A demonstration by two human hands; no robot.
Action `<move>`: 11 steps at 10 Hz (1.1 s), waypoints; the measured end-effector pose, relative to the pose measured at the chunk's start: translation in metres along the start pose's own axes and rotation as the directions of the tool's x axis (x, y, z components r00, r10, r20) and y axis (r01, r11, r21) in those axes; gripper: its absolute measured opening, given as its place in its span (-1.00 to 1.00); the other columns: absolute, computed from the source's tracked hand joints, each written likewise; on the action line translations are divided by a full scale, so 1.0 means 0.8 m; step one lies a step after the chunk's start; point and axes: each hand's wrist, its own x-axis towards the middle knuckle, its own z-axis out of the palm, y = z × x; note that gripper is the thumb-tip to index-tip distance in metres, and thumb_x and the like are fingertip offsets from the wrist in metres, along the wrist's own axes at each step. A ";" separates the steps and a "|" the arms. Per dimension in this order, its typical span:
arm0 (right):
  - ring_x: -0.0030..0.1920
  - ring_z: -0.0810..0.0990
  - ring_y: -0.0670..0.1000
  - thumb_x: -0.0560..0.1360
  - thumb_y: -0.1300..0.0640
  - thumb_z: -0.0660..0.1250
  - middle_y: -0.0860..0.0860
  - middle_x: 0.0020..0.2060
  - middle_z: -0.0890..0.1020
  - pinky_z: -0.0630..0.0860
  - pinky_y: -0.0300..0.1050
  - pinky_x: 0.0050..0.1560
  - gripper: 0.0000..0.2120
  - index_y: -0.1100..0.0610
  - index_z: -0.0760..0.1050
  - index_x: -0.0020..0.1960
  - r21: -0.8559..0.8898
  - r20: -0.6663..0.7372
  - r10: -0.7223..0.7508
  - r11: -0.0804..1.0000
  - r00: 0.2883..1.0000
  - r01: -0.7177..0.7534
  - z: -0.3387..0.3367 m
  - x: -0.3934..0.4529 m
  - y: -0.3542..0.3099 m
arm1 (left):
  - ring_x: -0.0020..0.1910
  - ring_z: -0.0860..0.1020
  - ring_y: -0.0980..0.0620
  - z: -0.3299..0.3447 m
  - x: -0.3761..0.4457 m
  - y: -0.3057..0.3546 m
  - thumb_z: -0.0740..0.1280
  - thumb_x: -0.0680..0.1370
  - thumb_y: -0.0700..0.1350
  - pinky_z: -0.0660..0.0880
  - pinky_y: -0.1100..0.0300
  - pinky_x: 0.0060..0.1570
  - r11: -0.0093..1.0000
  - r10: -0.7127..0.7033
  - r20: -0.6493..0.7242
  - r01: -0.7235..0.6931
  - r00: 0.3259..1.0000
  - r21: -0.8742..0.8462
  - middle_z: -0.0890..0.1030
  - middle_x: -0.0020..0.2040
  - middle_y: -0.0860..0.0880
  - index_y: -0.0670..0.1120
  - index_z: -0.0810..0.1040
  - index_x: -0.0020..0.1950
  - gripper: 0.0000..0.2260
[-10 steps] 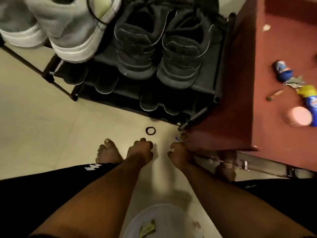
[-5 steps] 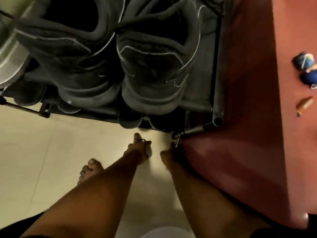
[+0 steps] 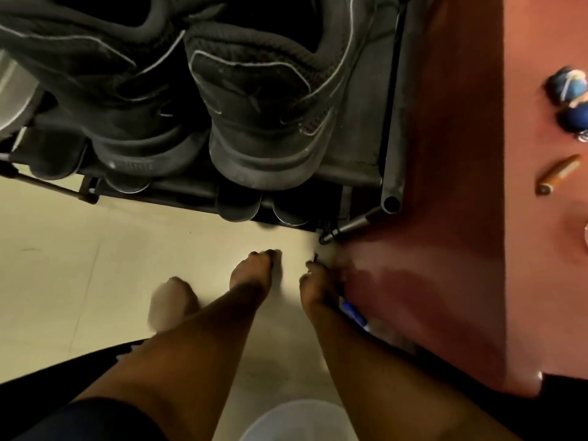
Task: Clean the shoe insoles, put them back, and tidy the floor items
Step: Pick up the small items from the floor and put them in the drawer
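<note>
while both arms reach down to the smooth cream floor tiles (image 3: 79,265), a bare foot (image 3: 170,302) shows blurred at about eight o'clock. just right of it the left hand (image 3: 251,276) hangs at the middle, its fingertips bunched together and pointing down at the tile; whether they pinch anything i cannot tell, the blur hides it. above, from ten to twelve o'clock, two dark mesh-and-suede shoes (image 3: 261,100) with thick rubber soles stand heels outward on the black fabric shelf of a shoe rack (image 3: 389,173) built from round metal tubes. rounded insoles (image 3: 237,206) poke out from the lower tier at the rack's front edge. the right hand (image 3: 315,289) is low beside the rack's corner foot, fingers curled round a small dark thin object (image 3: 315,257) that is too small to identify. a blue pen-like thing (image 3: 354,315) lies just behind that hand against the glossy reddish-brown cabinet (image 3: 445,249), which fills three o'clock. on its flat top sit rounded blue items (image 3: 569,100) and a short brown stick (image 3: 556,175). a white curved basin rim (image 3: 302,418) shows at six o'clock.
</note>
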 end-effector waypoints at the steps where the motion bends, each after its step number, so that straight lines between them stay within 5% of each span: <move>1: 0.28 0.46 0.04 0.58 0.23 0.18 0.05 0.29 0.50 0.29 -0.35 0.06 -0.66 0.09 0.47 0.33 -0.049 0.020 -0.092 0.994 0.996 0.093 -0.026 -0.041 -0.008 | 0.16 0.57 -0.16 -0.019 -0.023 0.006 0.14 0.64 -0.10 0.53 0.03 0.10 0.998 0.032 0.008 -0.032 0.999 0.054 0.57 0.24 -0.11 0.01 0.44 0.37 -0.69; 3: 0.13 0.57 0.15 0.59 0.22 0.13 0.11 0.11 0.60 0.39 -0.14 -0.09 -0.75 0.10 0.49 0.21 -0.318 -0.044 -0.289 0.912 0.956 0.260 -0.081 -0.153 -0.020 | 0.18 0.55 -0.13 -0.066 -0.113 0.033 0.27 0.53 -0.04 0.50 0.08 0.08 0.998 0.029 0.067 -0.032 0.997 0.051 0.57 0.23 -0.10 -0.07 0.52 0.24 -0.70; 4: 0.10 0.59 0.19 0.58 0.22 0.11 0.13 0.06 0.61 0.48 -0.06 -0.05 -0.77 0.12 0.45 0.17 -0.401 -0.071 -0.455 0.828 0.888 0.392 -0.132 -0.232 -0.029 | 0.12 0.56 -0.16 -0.116 -0.194 0.050 0.30 0.52 0.04 0.47 0.12 -0.04 0.999 0.047 -0.008 -0.047 0.999 -0.022 0.58 0.15 -0.12 -0.11 0.55 0.15 -0.70; 6: 0.05 0.57 0.21 0.61 0.12 0.15 0.16 0.01 0.62 0.43 0.01 -0.05 -0.83 0.18 0.46 0.07 -0.389 -0.145 -0.673 0.713 0.725 0.584 -0.225 -0.338 -0.042 | -0.26 0.61 -0.04 -0.210 -0.302 0.081 0.40 0.40 0.09 0.49 0.19 -0.32 0.973 0.216 -0.192 -0.228 0.957 -0.042 0.60 -0.31 -0.03 -0.08 0.61 -0.25 -0.77; 7: -0.02 0.54 0.17 0.60 0.07 0.20 0.14 -0.09 0.61 0.38 0.01 -0.05 -0.82 0.17 0.48 -0.02 -0.324 -0.233 -0.783 0.622 0.577 0.713 -0.270 -0.374 -0.044 | -0.33 0.59 0.08 -0.233 -0.340 0.092 0.40 0.39 0.21 0.49 0.19 -0.32 0.916 0.287 -0.454 -0.380 0.843 -0.126 0.58 -0.39 0.06 -0.02 0.63 -0.22 -0.70; 8: -0.18 0.48 0.06 0.59 0.07 0.25 0.11 -0.22 0.57 0.35 -0.07 -0.13 -0.77 0.22 0.50 -0.11 -0.198 -0.442 -0.774 0.577 0.454 0.792 -0.324 -0.395 -0.039 | -0.32 0.56 0.15 -0.253 -0.367 0.127 0.37 0.44 0.24 0.44 0.20 -0.33 0.815 0.304 -0.719 -0.561 0.625 -0.144 0.59 -0.34 0.10 0.05 0.62 -0.11 -0.73; 9: -0.30 0.46 -0.13 0.59 0.14 0.27 -0.05 -0.30 0.55 0.38 -0.30 -0.24 -0.86 0.17 0.54 -0.08 -0.011 -0.615 -0.641 0.590 0.460 0.807 -0.386 -0.392 -0.025 | -0.20 0.57 0.09 -0.269 -0.372 0.182 0.32 0.49 0.18 0.47 0.16 -0.27 0.773 0.414 -0.739 -0.634 0.531 -0.023 0.62 -0.18 0.09 0.07 0.60 0.01 -0.77; 10: -0.32 0.52 -0.07 0.60 0.10 0.25 -0.03 -0.35 0.56 0.48 -0.16 -0.28 -0.86 0.06 0.53 -0.10 0.194 -0.677 -0.453 0.650 0.580 0.735 -0.422 -0.351 -0.011 | 0.01 0.58 -0.09 -0.270 -0.349 0.232 0.27 0.55 0.07 0.45 0.09 -0.08 0.815 0.535 -0.581 -0.555 0.613 0.165 0.64 0.01 -0.03 0.03 0.54 0.19 -0.74; 11: -0.46 0.46 -0.03 0.59 0.13 0.26 0.03 -0.39 0.54 0.48 -0.08 -0.41 -0.82 0.01 0.47 -0.20 0.402 -0.636 -0.289 0.668 0.716 0.627 -0.425 -0.311 -0.002 | 0.17 0.54 -0.11 -0.261 -0.322 0.264 0.21 0.58 0.01 0.20 -0.16 0.39 0.835 0.536 -0.408 -0.391 0.739 0.387 0.61 0.14 -0.05 0.02 0.49 0.28 -0.71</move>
